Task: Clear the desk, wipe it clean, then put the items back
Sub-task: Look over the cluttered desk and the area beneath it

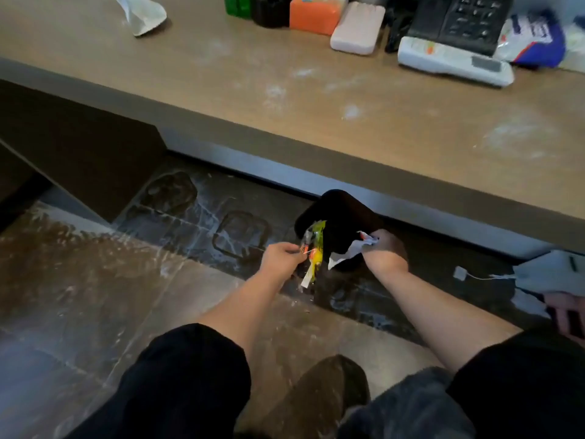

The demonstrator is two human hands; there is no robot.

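Observation:
Below the desk's front edge, my left hand (pixel 281 256) pinches a yellow and clear plastic wrapper (pixel 313 248) over a black waste bin (pixel 340 223) on the floor. My right hand (pixel 384 251) grips crumpled white paper (pixel 354 248) at the bin's rim. The brown desk top (pixel 285 99) carries white dust smears. At its back stand a crumpled clear wrapper (pixel 142 12), a green item (pixel 237 6), a black cup (pixel 270 11), an orange pack (pixel 315 12), a pink case (pixel 357 28), a black phone (pixel 459 20), a white remote (pixel 456 60) and a white-blue bag (pixel 535 38).
The dark floor (pixel 95 280) under the desk is streaked with white dust. A white cable plug (pixel 459 273) and grey cloth (pixel 550 274) lie at the right. A dark cabinet side (pixel 79 160) stands at left. My knees fill the bottom of the view.

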